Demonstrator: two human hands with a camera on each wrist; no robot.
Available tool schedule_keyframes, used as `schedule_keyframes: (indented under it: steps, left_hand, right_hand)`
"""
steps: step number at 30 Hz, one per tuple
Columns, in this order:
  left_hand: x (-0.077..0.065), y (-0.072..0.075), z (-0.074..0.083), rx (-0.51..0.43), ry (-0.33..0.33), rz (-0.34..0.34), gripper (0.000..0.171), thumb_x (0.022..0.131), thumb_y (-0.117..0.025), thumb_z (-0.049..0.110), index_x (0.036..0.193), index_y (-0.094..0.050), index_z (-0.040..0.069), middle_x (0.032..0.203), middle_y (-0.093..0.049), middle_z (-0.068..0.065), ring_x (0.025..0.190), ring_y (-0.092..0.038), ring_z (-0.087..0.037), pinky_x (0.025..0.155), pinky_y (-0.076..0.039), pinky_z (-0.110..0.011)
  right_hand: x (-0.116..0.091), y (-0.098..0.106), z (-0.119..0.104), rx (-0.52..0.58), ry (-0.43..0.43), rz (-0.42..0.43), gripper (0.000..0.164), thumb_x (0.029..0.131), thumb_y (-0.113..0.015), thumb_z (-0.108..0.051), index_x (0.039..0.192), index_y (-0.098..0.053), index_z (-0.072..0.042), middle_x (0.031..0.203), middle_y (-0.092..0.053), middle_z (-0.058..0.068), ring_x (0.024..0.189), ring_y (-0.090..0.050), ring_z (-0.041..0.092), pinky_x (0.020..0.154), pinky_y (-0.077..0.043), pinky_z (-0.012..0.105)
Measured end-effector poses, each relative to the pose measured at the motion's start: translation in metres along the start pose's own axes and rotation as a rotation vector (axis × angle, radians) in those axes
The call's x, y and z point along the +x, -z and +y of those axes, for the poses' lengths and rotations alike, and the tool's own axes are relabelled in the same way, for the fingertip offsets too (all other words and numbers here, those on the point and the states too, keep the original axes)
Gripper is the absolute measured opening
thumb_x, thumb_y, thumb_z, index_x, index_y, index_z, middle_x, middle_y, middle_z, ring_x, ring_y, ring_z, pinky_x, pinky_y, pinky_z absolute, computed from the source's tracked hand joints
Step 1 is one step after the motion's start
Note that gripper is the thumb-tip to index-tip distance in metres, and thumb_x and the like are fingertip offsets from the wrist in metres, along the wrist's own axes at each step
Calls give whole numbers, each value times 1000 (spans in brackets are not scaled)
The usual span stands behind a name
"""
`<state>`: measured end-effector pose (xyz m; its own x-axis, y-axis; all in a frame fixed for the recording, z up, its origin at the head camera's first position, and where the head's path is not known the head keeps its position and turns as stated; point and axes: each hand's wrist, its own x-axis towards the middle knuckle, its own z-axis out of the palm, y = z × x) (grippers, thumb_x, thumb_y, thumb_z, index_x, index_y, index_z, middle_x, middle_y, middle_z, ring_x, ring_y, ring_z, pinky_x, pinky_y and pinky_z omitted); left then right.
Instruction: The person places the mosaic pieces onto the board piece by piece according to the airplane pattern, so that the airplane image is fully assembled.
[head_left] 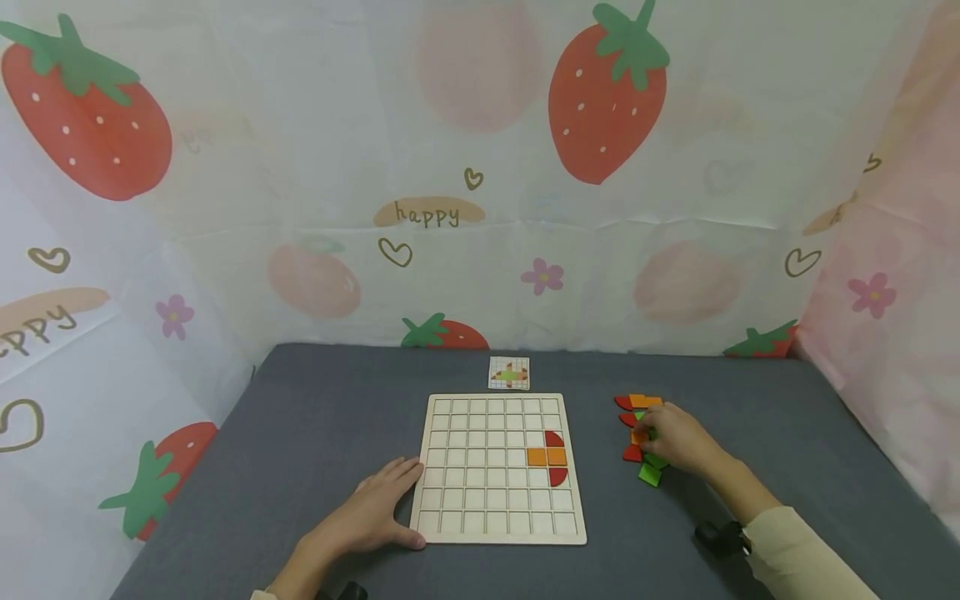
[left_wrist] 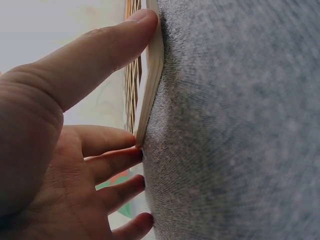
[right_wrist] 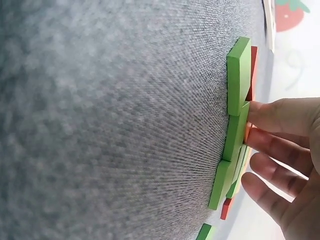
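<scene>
A pale wooden grid board (head_left: pixel 475 481) lies on the table, holding two orange squares (head_left: pixel 537 457) side by side with a red quarter-round tile (head_left: pixel 553 439) above and another red one (head_left: pixel 558 477) below. My left hand (head_left: pixel 375 510) steadies the board's left side, its fingers spread along the edge and thumb at the near corner (left_wrist: pixel 152 65). To the right, my right hand (head_left: pixel 678 437) reaches into a group of loose tiles. Its thumb and index finger pinch an orange tile (right_wrist: pixel 247 132), mostly hidden by the fingertips. Green tiles (right_wrist: pixel 239 75) lie beside those fingertips.
A small pattern card (head_left: pixel 509 373) lies behind the board. More red (head_left: pixel 632 453), orange (head_left: pixel 645 401) and green tiles (head_left: pixel 649 475) are around the right hand. A grey cloth (head_left: pixel 322 433) covers the table; a strawberry-print curtain (head_left: pixel 315 167) hangs behind and at both sides.
</scene>
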<state>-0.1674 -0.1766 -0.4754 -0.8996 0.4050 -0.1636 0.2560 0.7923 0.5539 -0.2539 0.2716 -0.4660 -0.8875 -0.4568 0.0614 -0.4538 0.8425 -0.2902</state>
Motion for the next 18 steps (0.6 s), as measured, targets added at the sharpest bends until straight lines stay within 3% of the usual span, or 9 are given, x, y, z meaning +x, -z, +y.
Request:
schedule_keyframes:
  steps: [7, 11, 18]
  left_hand:
    - [0, 0, 0, -5, -4, 1, 101, 65, -87, 35, 145, -40, -5, 153, -38, -21, 144, -27, -45, 110, -24, -66]
    - [0, 0, 1, -9, 0, -2, 101, 65, -87, 35, 145, -40, -5, 153, -37, -21, 145, -27, -45, 110, -24, -66]
    - [-1, 1, 1, -8, -7, 4, 101, 65, -87, 34, 145, -40, -6, 153, -38, -22, 144, -27, -45, 110, -24, -66]
  right_hand:
    - [1, -1, -2, 4, -40, -28, 9, 79, -76, -6, 88, -75, -7, 86, -71, 2, 83, -61, 22, 95, -46, 57]
    - [1, -1, -1, 2, -53, -27, 11, 79, -76, -7, 90, -75, -7, 87, -71, 2, 85, -60, 24, 100, -41, 61]
    - [0, 2, 0, 21, -29, -11, 15, 79, -75, -7, 94, -74, -3, 88, -71, 3, 82, -59, 20, 77, -53, 45]
